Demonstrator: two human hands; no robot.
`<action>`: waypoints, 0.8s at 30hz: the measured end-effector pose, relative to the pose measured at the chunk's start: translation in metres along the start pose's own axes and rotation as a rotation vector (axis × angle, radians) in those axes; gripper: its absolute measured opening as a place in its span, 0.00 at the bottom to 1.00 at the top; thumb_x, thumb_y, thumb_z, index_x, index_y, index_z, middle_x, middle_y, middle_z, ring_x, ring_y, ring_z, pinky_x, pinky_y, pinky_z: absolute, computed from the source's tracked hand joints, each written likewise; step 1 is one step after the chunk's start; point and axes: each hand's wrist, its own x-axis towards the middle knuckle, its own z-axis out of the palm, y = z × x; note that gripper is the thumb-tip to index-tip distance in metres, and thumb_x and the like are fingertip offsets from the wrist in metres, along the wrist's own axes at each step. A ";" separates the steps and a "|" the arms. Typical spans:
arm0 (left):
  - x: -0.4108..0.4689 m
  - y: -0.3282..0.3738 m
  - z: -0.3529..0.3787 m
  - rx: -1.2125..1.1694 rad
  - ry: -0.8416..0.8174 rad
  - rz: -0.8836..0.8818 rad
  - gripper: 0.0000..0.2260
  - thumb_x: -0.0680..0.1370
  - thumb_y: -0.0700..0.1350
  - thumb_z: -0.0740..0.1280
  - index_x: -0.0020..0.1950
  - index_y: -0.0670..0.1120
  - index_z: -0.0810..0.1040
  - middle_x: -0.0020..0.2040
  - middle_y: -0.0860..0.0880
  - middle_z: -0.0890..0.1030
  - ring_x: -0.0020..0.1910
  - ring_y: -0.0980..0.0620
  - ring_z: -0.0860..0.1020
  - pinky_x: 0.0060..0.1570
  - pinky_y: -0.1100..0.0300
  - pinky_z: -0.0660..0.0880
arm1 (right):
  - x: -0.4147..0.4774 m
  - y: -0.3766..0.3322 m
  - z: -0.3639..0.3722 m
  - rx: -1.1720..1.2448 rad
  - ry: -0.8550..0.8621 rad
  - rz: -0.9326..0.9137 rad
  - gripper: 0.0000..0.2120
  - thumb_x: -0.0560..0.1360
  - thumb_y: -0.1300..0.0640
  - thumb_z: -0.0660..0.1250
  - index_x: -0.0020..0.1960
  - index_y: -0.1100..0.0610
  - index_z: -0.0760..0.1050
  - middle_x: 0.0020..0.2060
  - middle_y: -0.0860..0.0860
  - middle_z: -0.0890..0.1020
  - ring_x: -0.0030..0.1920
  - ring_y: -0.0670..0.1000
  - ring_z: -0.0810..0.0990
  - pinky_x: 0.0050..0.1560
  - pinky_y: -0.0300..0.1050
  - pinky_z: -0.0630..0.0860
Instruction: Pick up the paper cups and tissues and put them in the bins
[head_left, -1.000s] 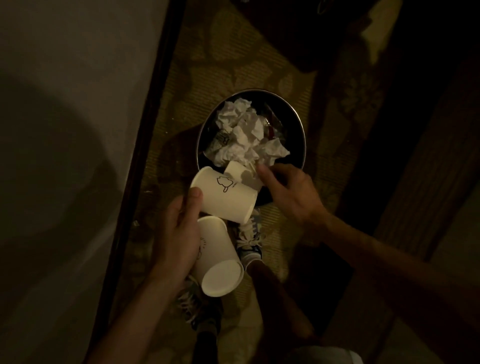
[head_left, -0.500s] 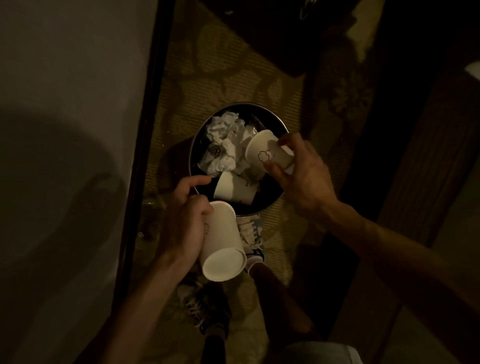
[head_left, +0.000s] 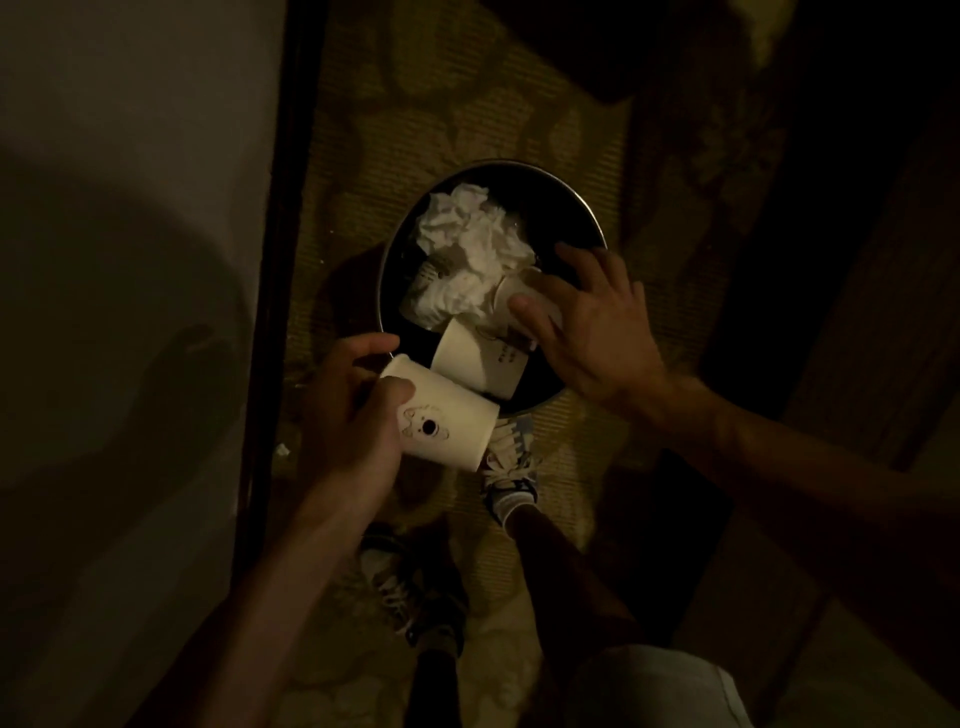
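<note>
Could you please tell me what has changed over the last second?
The right hand took the upper cup from the left hand, carried it over the bin and let go; it now lies inside under spread fingers. The left hand turned its remaining cup toward the rim. Tissues and the other binned cup stayed.

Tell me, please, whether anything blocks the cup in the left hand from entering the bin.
Nothing covers the bin, but a second cup lies just inside its near rim beside the held cup, and the right hand is spread over its right side.
</note>
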 end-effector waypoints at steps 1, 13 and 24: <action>0.002 0.004 0.000 -0.016 0.004 0.022 0.15 0.76 0.34 0.65 0.59 0.48 0.76 0.44 0.56 0.76 0.35 0.73 0.76 0.25 0.75 0.70 | -0.008 -0.005 -0.006 0.129 0.035 -0.018 0.27 0.79 0.35 0.50 0.68 0.49 0.72 0.71 0.51 0.67 0.71 0.53 0.61 0.65 0.50 0.62; 0.055 0.043 0.036 -0.013 -0.108 0.240 0.17 0.77 0.36 0.69 0.63 0.50 0.74 0.42 0.56 0.82 0.43 0.62 0.83 0.38 0.71 0.76 | -0.010 -0.024 -0.014 0.577 0.138 0.077 0.18 0.77 0.52 0.68 0.65 0.53 0.72 0.61 0.51 0.75 0.56 0.47 0.76 0.52 0.43 0.77; 0.097 0.016 0.059 0.503 -0.154 0.572 0.17 0.78 0.38 0.67 0.67 0.43 0.74 0.56 0.48 0.78 0.54 0.56 0.75 0.43 0.76 0.70 | 0.000 -0.009 0.022 0.088 0.015 0.014 0.20 0.80 0.50 0.59 0.68 0.56 0.72 0.69 0.55 0.68 0.68 0.57 0.62 0.66 0.52 0.66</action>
